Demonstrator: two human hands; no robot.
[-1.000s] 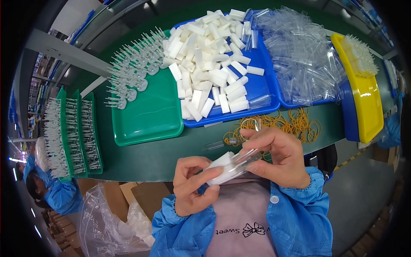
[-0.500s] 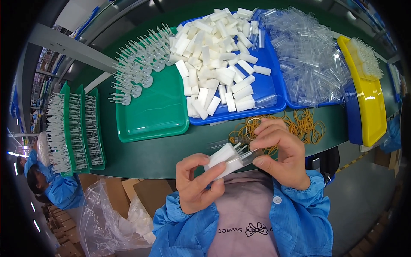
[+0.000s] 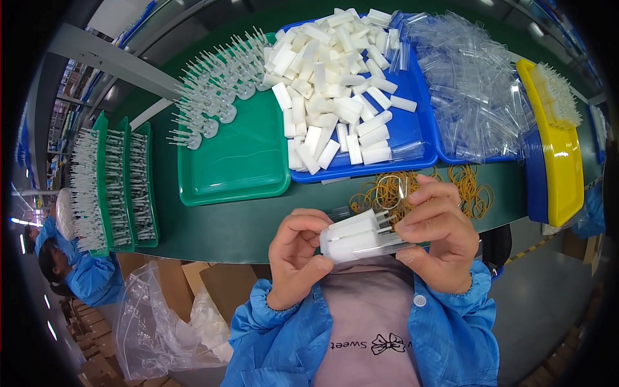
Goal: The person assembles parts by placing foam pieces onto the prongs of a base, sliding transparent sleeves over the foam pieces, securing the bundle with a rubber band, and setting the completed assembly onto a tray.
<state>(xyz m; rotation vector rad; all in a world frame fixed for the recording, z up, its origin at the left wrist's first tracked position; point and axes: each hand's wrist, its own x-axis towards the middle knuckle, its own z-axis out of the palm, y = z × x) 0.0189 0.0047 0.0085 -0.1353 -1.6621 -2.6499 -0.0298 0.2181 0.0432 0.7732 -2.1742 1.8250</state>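
Note:
My left hand (image 3: 296, 255) is closed around the base of a bundle of white foam blocks (image 3: 353, 227), tilted over the table's near edge. Thin pale rods poke out between the blocks at its right end. Along the near side of the bundle lies a clear plastic strip (image 3: 380, 247); my right hand (image 3: 442, 235) pinches its right end between thumb and fingers. A pale loop (image 3: 393, 179) shows by the right fingertips, too thin to tell. Just beyond that hand lies a heap of yellow-brown rubber bands (image 3: 477, 193).
A blue tray (image 3: 412, 106) holds loose white foam blocks; another holds clear plastic strips (image 3: 474, 90). The green tray (image 3: 235, 158) carries clear-based pin pieces (image 3: 225, 84). Green racks of pins (image 3: 119, 187) stand left, yellow and blue trays (image 3: 558, 161) right. A co-worker (image 3: 84, 271) is far left.
The bundle has turned so its round base now shows in my left hand. My right hand has shifted slightly right with the plastic strip, and the view has moved a little.

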